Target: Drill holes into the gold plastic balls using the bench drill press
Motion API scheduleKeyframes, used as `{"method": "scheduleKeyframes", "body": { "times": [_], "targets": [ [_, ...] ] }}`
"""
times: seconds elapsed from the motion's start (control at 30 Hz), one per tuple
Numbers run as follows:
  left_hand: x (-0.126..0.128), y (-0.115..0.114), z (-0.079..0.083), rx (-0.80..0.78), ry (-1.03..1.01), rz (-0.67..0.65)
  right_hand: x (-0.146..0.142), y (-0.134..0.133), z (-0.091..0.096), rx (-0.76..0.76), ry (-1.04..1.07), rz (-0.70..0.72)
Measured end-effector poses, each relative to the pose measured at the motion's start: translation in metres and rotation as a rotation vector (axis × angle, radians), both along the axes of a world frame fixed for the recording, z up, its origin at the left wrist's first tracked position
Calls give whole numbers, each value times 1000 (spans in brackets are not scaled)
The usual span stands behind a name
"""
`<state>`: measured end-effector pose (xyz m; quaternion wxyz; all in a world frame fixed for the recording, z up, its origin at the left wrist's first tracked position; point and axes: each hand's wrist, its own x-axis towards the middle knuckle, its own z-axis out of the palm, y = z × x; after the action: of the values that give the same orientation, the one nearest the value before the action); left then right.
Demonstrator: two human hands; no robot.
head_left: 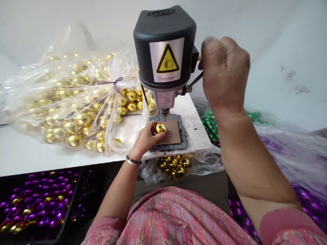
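Observation:
Between the thumb and fingers of my left hand [148, 138] is a shiny gold ball [161, 128]. It is over a brown board [171, 132] on the grey base of a small drill press [165, 45]. The drill chuck [165, 113] stands just above and behind the ball; I cannot tell whether the bit touches it. Raised at the machine's right side, my right hand [225, 70] is closed around the feed lever [199, 57], most of which the fist hides. A yellow hand-hazard label faces me on the black motor housing.
A tied clear bag of gold balls [78, 119] lies on the white table [25, 153] at left. An open bag of gold balls [174, 166] hangs below the front edge. Purple balls [38, 196] fill a black tray at lower left. Green balls [210, 125] and bagged purple ones are at right.

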<state>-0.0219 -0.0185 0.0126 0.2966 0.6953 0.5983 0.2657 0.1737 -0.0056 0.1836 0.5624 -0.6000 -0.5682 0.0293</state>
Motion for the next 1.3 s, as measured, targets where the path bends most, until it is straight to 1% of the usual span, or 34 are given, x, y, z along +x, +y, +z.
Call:
{"method": "scheduleKeyframes", "body": {
  "times": [0.13,0.3,0.37,0.43,0.53,0.63,0.7,0.77,0.83,0.9,1.03,1.17,1.3],
  "targets": [
    [5,4,7,7,78,-43,-2,13,12,-46,18,-5],
    [13,16,6,89,166,-139,-1,19,11,-56,45,17],
    [15,20,3,86,154,-154,0,19,9,-42,53,24],
    [17,22,1,30,104,-159,0,18,7,-18,59,38],
    [19,23,-2,-66,-28,-166,-1,12,2,16,55,40],
    [20,21,-4,-111,-115,-143,1,0,-11,105,13,73],
    [20,20,-5,-114,-127,-117,4,-11,-24,205,-1,148],
    [20,20,-6,-104,-117,-106,7,-22,-39,268,3,207],
    [20,19,-6,-94,-100,-116,10,-32,-55,258,-30,213],
    [20,19,-5,-88,-88,-123,12,-39,-69,239,-111,197],
    [20,17,-4,-67,-112,-143,13,-45,-90,268,-211,171],
    [18,16,-6,-63,-146,-153,12,-44,-102,261,-217,182],
    [16,18,-12,-69,-156,-148,11,-42,-110,281,-175,159]
  ]
}}
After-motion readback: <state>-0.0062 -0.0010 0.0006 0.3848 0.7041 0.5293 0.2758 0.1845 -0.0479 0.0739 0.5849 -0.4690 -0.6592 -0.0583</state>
